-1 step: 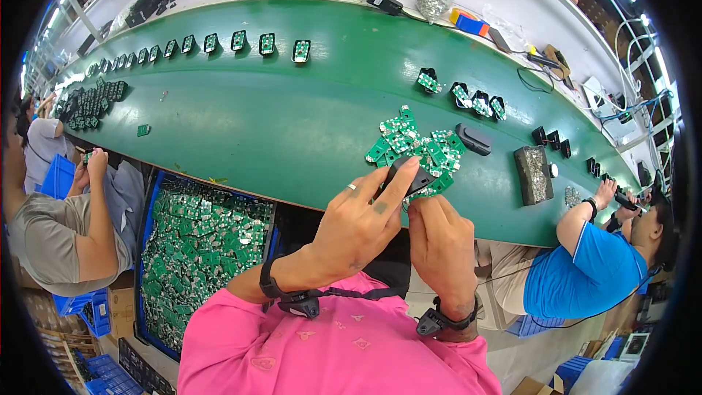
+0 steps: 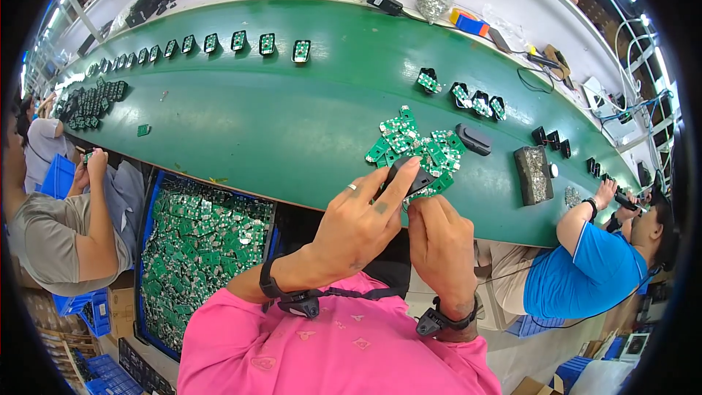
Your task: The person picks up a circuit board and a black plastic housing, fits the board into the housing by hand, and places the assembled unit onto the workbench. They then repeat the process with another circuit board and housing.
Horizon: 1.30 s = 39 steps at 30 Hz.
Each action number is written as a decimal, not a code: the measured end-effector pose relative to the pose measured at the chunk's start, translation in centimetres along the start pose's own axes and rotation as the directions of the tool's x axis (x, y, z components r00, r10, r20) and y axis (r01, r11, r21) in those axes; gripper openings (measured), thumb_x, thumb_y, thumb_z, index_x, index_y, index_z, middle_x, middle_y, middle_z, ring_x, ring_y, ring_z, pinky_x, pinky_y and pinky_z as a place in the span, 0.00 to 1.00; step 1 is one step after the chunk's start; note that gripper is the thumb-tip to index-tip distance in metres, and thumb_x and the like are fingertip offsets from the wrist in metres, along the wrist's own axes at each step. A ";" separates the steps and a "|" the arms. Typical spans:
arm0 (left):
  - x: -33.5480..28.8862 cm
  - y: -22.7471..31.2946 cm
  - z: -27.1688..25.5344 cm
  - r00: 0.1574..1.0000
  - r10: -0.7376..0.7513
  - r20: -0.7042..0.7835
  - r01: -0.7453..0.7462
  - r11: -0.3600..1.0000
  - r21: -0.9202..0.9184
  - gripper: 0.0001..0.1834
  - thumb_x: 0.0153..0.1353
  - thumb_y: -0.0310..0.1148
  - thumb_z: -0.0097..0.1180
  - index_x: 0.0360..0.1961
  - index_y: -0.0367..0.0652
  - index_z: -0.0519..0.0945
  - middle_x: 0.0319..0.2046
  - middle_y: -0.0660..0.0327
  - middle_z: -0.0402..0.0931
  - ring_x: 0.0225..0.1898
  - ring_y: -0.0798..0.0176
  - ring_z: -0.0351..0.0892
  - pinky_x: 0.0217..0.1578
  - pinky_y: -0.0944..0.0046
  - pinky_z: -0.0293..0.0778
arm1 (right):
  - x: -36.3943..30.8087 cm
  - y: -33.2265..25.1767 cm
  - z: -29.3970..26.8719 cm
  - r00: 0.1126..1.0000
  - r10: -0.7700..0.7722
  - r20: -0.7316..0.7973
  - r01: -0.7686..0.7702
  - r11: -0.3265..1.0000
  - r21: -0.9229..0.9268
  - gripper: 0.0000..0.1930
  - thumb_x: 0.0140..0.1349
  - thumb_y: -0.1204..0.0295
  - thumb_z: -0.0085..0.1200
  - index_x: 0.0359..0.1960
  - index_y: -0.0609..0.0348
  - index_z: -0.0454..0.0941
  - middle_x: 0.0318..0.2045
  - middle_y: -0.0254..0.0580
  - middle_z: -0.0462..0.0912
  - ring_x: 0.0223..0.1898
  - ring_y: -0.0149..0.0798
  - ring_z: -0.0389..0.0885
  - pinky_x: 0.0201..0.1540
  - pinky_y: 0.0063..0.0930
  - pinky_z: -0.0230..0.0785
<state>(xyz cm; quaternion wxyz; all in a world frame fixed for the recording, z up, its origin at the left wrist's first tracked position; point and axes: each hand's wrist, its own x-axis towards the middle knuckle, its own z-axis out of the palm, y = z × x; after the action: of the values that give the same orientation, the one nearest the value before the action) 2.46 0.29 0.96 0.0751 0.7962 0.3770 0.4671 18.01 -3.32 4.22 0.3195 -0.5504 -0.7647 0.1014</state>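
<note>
My left hand grips a black plastic housing between thumb and fingers, over the near edge of the green table. Close beside it, my right hand is closed with its fingertips pressed together just below the housing; whatever is in that pinch is hidden. A loose heap of green circuit boards lies just beyond both hands. To the right of the heap rests a dark oblong casing.
Boards in black housings form a long row at the far left. Several more housings and a speckled block lie to the right. A blue-rimmed bin of boards stands at my left. People work on both sides.
</note>
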 end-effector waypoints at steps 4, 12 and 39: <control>0.0 0.1 0.1 0.999 -0.026 0.023 0.025 1.000 0.016 0.37 0.51 0.21 0.61 0.66 0.43 0.72 0.46 0.48 0.79 0.39 0.47 0.82 0.40 0.54 0.81 | 0.0 0.2 0.5 1.000 0.000 -0.024 0.001 0.999 0.032 0.02 0.63 0.81 0.54 0.36 0.63 0.74 0.29 0.48 0.79 0.28 0.54 0.79 0.27 0.42 0.69; 0.0 -0.5 0.7 0.984 -0.159 0.083 0.165 0.983 -0.078 0.33 0.52 0.20 0.60 0.63 0.42 0.74 0.45 0.50 0.81 0.38 0.49 0.84 0.38 0.57 0.81 | -0.2 1.1 2.5 0.991 -0.054 -0.123 0.054 0.999 -0.003 0.04 0.62 0.79 0.55 0.37 0.62 0.74 0.27 0.47 0.77 0.26 0.52 0.80 0.25 0.41 0.70; -2.1 -3.2 1.9 0.651 -0.460 0.604 0.738 0.196 -0.646 0.27 0.67 0.30 0.56 0.66 0.37 0.66 0.46 0.53 0.80 0.38 0.61 0.86 0.31 0.62 0.87 | -0.5 3.2 4.0 0.917 0.397 0.034 -0.283 0.589 0.757 0.17 0.66 0.65 0.61 0.24 0.65 0.78 0.16 0.31 0.76 0.18 0.22 0.71 0.19 0.23 0.61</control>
<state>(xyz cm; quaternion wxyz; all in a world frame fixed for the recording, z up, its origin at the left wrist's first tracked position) 1.76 1.58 -3.02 0.6893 0.4852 0.3577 0.4020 18.15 -1.79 -0.71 0.5436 -0.5113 -0.5105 0.4273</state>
